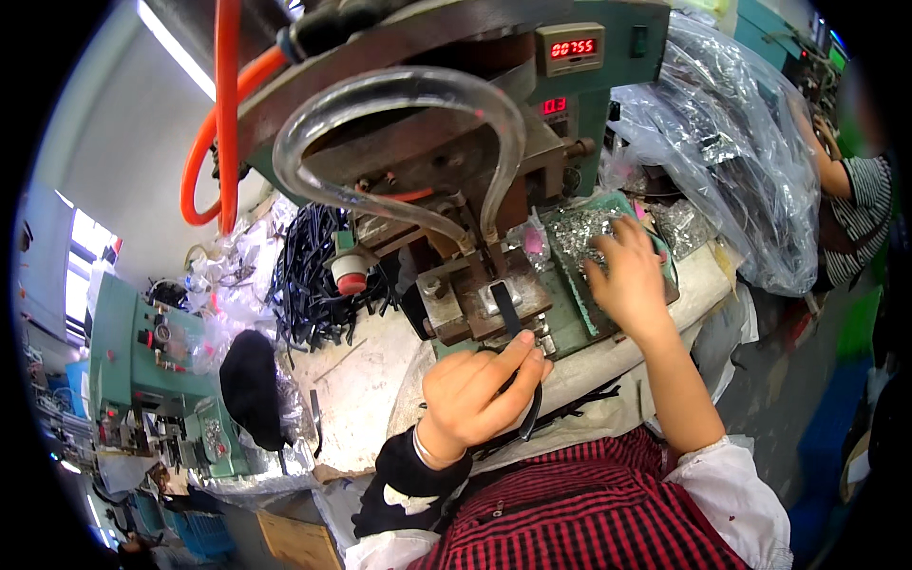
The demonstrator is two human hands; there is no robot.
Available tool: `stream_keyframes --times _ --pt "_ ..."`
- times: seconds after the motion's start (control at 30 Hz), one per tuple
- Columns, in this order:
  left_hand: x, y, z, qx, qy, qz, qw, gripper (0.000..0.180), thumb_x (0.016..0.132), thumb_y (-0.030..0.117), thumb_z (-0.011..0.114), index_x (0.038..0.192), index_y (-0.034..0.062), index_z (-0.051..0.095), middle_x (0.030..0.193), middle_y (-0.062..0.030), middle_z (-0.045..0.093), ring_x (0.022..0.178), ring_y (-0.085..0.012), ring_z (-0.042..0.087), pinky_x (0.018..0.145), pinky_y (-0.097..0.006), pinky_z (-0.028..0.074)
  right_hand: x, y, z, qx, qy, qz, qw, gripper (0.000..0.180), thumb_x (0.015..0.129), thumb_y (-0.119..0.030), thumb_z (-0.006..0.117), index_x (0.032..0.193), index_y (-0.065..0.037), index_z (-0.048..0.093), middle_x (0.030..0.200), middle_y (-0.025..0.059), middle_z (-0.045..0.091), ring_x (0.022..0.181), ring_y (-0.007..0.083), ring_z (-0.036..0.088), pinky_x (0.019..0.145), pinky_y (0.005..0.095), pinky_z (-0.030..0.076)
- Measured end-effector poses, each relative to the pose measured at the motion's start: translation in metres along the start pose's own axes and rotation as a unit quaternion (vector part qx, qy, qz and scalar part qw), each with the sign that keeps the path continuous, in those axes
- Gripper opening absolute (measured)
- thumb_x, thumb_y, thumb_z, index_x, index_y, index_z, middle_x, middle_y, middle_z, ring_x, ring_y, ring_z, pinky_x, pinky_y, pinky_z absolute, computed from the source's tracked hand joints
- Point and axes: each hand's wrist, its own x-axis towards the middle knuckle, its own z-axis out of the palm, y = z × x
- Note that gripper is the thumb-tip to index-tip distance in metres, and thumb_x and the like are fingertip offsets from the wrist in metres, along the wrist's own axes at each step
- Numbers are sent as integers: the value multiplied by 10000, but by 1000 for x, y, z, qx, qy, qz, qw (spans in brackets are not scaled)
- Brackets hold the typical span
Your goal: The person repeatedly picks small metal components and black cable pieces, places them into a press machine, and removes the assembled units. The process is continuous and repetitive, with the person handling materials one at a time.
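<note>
On the metal block [446,312], a black strap [507,310] points away, slightly leftward.

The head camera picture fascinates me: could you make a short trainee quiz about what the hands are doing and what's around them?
1. Choose one: what does the left hand hold?
A) a screwdriver
B) a black strip
C) a pair of scissors

2. True or false: the right hand is gripping the orange hose.

3. Fill in: the round button left of the metal block is coloured ____.

Key: 1. B. 2. False; it is over the green tray of small shiny pieces. 3. Red.
</note>
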Motion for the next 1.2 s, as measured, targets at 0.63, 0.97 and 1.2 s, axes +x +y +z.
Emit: stream_keyframes --times 0.63,0.97,1.2 --pt "-76 15 -53 138 7 -89 986 290 812 93 733 1099 53 723 1065 -106 746 727 -160 674 606 -268 517 3 32 22 84 88 -57 991 104 782 -21 710 854 -32 636 899 145 668 900 364 635 773 452 500" --pt "-215 -196 -164 424 -60 -537 727 183 852 237 734 857 60 690 736 -117 696 695 -312 684 624 -387 508 13 25 36 120 133 -81 980 136 832 0 666 964 -27 689 913 150 676 882 359 632 782 442 493" --pt "-255 -185 -100 82 66 -606 788 84 898 99 661 972 61 653 646 5 609 576 -102 561 541 -275 420 -26 36 7 115 146 -10 982 83 826 -26 692 904 -50 701 854 114 680 849 316 642 808 403 501"
